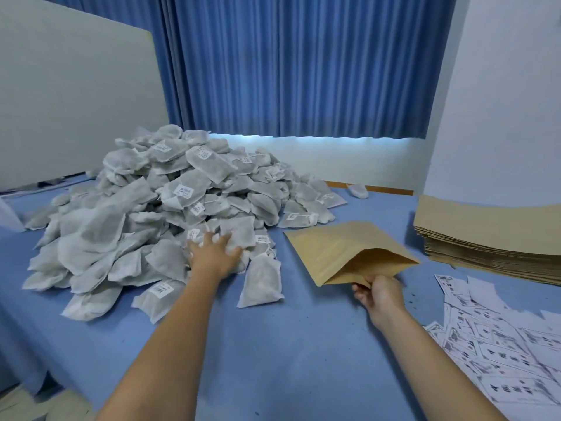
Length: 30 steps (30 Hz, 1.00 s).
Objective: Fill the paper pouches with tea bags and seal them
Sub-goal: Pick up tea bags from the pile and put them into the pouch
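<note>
Pile and pouch
Our left hand [214,253] lay spread wide on the near side of the tea bag pile [170,208]; our right hand [379,294] pinched the open paper pouch [340,250] to its right.

- Tea bag heap [170,214] lies left on table [273,344].
- Open pouch [349,253] lies right of heap.
- Pouch stack [491,238] sits far right, label sheets [501,338] before it.
</note>
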Tool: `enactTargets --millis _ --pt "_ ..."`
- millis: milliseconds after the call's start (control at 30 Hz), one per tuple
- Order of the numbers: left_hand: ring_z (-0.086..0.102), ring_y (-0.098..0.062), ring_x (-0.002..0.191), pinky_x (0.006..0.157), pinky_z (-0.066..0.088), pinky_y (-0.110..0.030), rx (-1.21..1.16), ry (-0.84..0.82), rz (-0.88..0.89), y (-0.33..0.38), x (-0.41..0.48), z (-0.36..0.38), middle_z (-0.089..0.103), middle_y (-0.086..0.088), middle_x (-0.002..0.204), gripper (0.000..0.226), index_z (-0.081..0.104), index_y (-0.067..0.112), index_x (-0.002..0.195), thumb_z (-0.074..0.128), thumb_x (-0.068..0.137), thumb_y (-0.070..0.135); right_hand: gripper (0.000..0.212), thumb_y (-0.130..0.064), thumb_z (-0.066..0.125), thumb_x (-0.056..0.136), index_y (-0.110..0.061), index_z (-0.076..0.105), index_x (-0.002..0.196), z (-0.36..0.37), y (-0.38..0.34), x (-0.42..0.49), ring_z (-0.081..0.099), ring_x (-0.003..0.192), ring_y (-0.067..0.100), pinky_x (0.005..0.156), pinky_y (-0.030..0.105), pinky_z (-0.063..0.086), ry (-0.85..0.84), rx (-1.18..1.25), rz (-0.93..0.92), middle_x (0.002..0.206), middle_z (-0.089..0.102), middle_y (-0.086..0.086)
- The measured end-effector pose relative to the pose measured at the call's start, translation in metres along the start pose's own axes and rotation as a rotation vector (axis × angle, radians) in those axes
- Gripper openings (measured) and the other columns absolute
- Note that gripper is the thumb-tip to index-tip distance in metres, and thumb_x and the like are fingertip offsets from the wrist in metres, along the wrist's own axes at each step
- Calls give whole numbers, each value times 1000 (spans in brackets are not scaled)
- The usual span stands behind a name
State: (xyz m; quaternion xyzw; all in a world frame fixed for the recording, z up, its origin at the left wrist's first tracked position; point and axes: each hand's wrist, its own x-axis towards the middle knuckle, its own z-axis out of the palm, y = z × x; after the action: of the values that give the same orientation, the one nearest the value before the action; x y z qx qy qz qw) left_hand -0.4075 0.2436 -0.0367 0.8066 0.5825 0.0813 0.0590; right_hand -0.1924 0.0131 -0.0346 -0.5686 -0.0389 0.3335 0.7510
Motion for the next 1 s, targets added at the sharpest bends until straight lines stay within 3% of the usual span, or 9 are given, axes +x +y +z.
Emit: enactTargets --millis 100,200,333,433,533,633,733,800,1000 --pt "1 -45 142 111 17 -63 -16 71 72 28 -20 19 32 -4 151 60 41 33 142 33 90 64 31 9 29 91 -4 51 74 10 3 7 50 49 22 35 20 43 29 -1 -3 65 56 13" --pt "26 -36 131 99 36 -50 40 106 273 56 -38 21 51 1 134 51 54 33 127 32 91 61 30 9 32 90 -7 52 74 20 5 13 52 50 22 42 25 46 70 120 -36 66 56 11" --pt "52 -23 110 76 48 -34 -35 394 394 57 -31 -11 47 3 135 52 51 33 129 31 89 60 30 10 33 87 -5 55 74 39 6 24 53 38 18 38 23 45 102 194 -102 63 58 12" --pt "39 -31 127 94 43 -47 143 582 223 40 4 -43 39 -8 144 59 43 30 136 26 88 59 32 11 28 82 -3 56 76 48 13 34 53 37 20 39 25 45 134 98 -133 63 58 13" --pt "11 -40 142 108 19 -62 274 364 -17 4 49 -52 14 -10 158 63 26 37 146 29 90 65 33 11 28 78 -7 55 71 49 23 42 51 40 25 44 31 44 147 5 -214 58 59 9" --pt "11 -44 141 113 19 -53 125 106 -103 -19 76 -28 17 -9 158 66 24 39 148 29 88 65 22 7 35 78 1 54 70 52 29 46 47 32 22 39 27 39 167 -92 -277 46 57 12" --pt "35 -36 133 109 27 -44 75 118 -3 -3 76 -8 42 -12 145 64 38 34 143 29 88 65 17 4 39 79 3 55 74 55 31 48 41 29 19 36 24 34 174 -103 -301 49 55 20" --pt "49 -33 121 102 35 -38 -175 82 79 9 64 -6 55 -16 133 58 50 29 134 35 88 61 15 5 39 79 1 54 76 55 32 48 39 28 19 38 25 33 186 -80 -309 51 54 20" --pt "56 -26 105 83 42 -31 -403 -49 326 40 3 1 62 -9 117 43 57 30 115 44 81 53 20 4 46 81 -9 49 67 49 30 45 39 44 19 45 26 32 207 119 -234 54 46 5"
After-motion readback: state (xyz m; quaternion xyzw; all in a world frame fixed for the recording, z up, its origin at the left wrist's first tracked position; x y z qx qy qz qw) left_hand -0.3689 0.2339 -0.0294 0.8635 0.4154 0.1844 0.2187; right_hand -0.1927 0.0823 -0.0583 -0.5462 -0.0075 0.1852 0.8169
